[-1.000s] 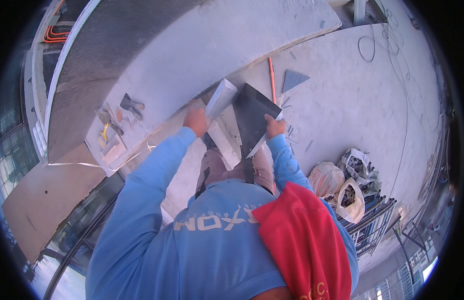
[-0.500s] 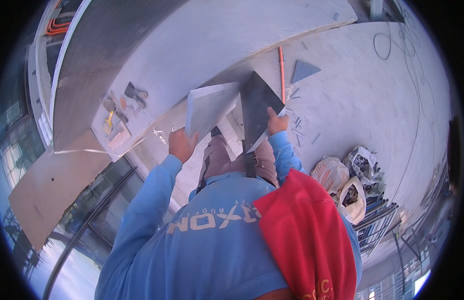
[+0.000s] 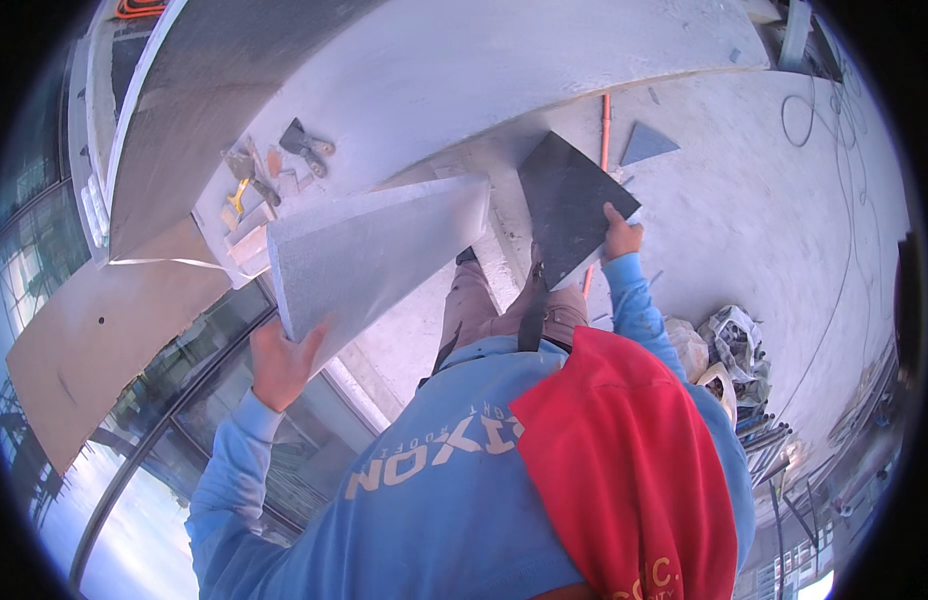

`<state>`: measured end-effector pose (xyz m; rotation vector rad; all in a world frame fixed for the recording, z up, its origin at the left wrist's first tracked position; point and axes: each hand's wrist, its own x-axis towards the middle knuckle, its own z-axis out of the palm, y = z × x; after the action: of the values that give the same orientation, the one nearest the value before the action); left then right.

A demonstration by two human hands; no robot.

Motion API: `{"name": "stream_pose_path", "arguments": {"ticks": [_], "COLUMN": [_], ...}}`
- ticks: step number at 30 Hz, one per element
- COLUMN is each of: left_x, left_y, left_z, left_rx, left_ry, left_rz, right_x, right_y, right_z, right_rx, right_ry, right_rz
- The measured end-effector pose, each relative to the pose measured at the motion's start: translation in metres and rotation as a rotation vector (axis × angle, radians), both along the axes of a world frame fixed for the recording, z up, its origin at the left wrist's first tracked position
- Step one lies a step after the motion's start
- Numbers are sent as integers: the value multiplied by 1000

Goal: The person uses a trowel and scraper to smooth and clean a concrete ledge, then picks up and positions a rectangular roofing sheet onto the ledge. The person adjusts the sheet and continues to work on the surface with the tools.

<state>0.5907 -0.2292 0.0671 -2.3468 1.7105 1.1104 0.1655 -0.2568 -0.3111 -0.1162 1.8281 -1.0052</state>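
My left hand [image 3: 282, 365] grips the near corner of a pale grey panel [image 3: 379, 245], thumb on its face and fingers behind. The panel is tilted, with its far end up by the long grey slab surface. In my right hand [image 3: 622, 238] is a dark, nearly black panel [image 3: 574, 205], held at its right corner with the thumb on top. The two panels are apart, both above my legs. The fingers behind each panel are mostly hidden.
Putty knives [image 3: 306, 145] and a yellow-handled tool [image 3: 238, 197] lie on the slab at left. An orange pipe [image 3: 606, 130] and a triangular grey offcut [image 3: 648, 144] lie on the floor beyond. Filled bags [image 3: 734, 340] stand at right; a brown board [image 3: 114, 320] is at left.
My left hand has moved left and nearer with the pale panel, turning it flatter. My right hand has shifted right with the dark panel, widening the gap between the two.
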Motion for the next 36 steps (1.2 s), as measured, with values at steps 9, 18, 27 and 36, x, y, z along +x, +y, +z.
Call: {"name": "stream_pose_path", "arguments": {"ticks": [9, 18, 27, 36], "left_x": [105, 226, 334, 425], "left_y": [52, 49, 81, 107], "left_z": [-6, -116, -216, -268], "left_rx": [31, 85, 142, 64], "left_ry": [-86, -112, -135, -174], "left_rz": [-301, -571, -667, -756], "right_x": [36, 54, 46, 15], "right_y": [-46, -89, -99, -123], "right_z": [-16, -28, -32, -78], "right_rx": [-52, -54, -30, -47], "right_ry": [165, 787, 894, 561], "right_rz": [100, 715, 812, 616]}}
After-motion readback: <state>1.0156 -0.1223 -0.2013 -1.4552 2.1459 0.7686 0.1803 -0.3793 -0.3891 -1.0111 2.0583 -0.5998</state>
